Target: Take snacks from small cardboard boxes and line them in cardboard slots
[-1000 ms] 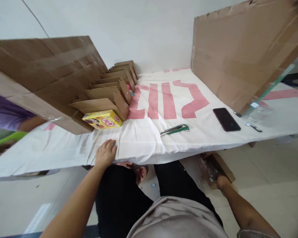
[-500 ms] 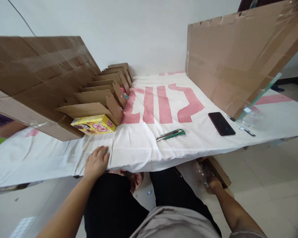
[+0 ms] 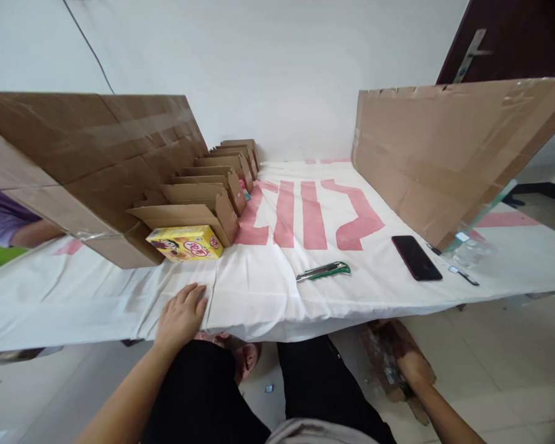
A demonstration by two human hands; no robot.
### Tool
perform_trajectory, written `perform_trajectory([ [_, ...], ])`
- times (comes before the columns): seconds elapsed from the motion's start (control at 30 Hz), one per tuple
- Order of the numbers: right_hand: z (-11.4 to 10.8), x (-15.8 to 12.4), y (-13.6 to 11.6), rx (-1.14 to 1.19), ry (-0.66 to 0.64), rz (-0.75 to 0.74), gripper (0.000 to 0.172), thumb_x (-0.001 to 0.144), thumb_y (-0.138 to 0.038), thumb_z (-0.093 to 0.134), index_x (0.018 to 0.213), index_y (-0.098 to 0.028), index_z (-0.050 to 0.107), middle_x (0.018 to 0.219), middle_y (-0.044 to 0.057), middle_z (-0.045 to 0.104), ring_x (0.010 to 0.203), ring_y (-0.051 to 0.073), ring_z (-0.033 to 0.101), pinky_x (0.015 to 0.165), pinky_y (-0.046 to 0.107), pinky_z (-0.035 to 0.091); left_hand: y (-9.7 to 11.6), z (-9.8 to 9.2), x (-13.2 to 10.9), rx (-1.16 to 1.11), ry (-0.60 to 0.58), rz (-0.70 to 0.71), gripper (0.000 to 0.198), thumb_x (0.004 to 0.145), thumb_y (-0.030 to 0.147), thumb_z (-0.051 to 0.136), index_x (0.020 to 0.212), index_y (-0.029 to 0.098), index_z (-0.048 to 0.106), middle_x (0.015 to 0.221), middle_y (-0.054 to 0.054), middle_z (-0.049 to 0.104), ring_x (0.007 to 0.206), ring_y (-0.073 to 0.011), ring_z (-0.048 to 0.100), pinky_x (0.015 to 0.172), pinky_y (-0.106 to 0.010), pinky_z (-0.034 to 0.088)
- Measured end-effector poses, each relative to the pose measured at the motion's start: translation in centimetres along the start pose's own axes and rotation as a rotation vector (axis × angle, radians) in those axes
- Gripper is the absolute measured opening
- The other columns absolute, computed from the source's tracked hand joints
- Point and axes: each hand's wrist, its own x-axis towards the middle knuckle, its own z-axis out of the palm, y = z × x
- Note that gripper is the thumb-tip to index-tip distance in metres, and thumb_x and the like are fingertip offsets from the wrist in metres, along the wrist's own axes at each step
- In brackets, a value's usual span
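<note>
While the left hand (image 3: 180,316) lies flat on the tablecloth (image 3: 250,293), fingers loose, the right hand (image 3: 414,365) is at a cardboard box (image 3: 407,338) lower down, grip too blurry to call; I'd guess light, stiffish, grab the rim.

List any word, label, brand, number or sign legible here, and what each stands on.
Nothing reads with certainty.
Yellow box: red-and-white logos, too blurred to read.
White cloth: large red shapes, perhaps parts of characters; no word readable.
Blue-edged tags near the phone: too small to read.
</note>
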Motion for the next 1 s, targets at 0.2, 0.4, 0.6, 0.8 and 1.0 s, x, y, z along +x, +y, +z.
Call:
perform_trajectory([
  [0.2,-10.7,0.6,-9.1,0.214,0.568,-0.57,0.017,0.093,-0.031,0.052,0.092,-0.022,0.065,0.085,0.008,0.069,0.083,0.023,0.066,0.082,0.039,0.055,0.1,0.0,-0.1,-0.016,0.017,0.022,0.049,0.095,0.036,0.034,0.129,0.012,0.059,0.138,-0.018,0.058,0.129,-0.0345,0.055,0.108,-0.054,0.044],
  [0.4,-14.3,4.1,-18.6,0.108,0.313,-0.875,0.029,0.093,-0.016,0.046,0.114,-0.021,0.065,0.109,0.009,0.072,0.103,0.025,0.064,0.091,0.042,0.054,0.4,-0.3,-0.1,-0.007,0.011,0.01,0.048,0.094,0.035,0.034,0.129,0.013,0.06,0.138,-0.018,0.059,0.129,-0.0334,0.055,0.108,-0.053,0.043],
  [0.6,-13.2,5.0,-19.4,-0.037,0.111,-0.849,0.031,0.094,-0.013,0.041,0.109,-0.019,0.068,0.096,0.009,0.072,0.092,0.025,0.063,0.084,0.042,0.055,0.5,-0.4,-0.2,0.013,0.022,0.019,0.046,0.095,0.034,0.035,0.128,0.015,0.059,0.139,-0.016,0.059,0.13,-0.0312,0.054,0.108,-0.05,0.043],
  [0.8,-14.2,3.8,-19.5,0.072,0.15,-0.762,0.024,0.09,-0.017,0.043,0.096,-0.019,0.066,0.089,0.01,0.068,0.089,0.026,0.061,0.082,0.042,0.051,0.7,-0.5,-0.2,0.025,0.005,0.005,0.046,0.094,0.034,0.034,0.129,0.016,0.059,0.139,-0.015,0.059,0.131,-0.0304,0.053,0.11,-0.049,0.042],
  [1.0,-15.0,2.8,-19.9,0.545,-0.11,-0.51,0.021,0.087,-0.035,0.05,0.097,-0.02,0.062,0.084,0.004,0.065,0.079,0.02,0.062,0.073,0.032,0.051,0.7,-0.5,-0.2,0.028,0.003,-0.003,0.046,0.095,0.034,0.034,0.129,0.016,0.059,0.14,-0.015,0.059,0.132,-0.0308,0.052,0.11,-0.05,0.042],
])
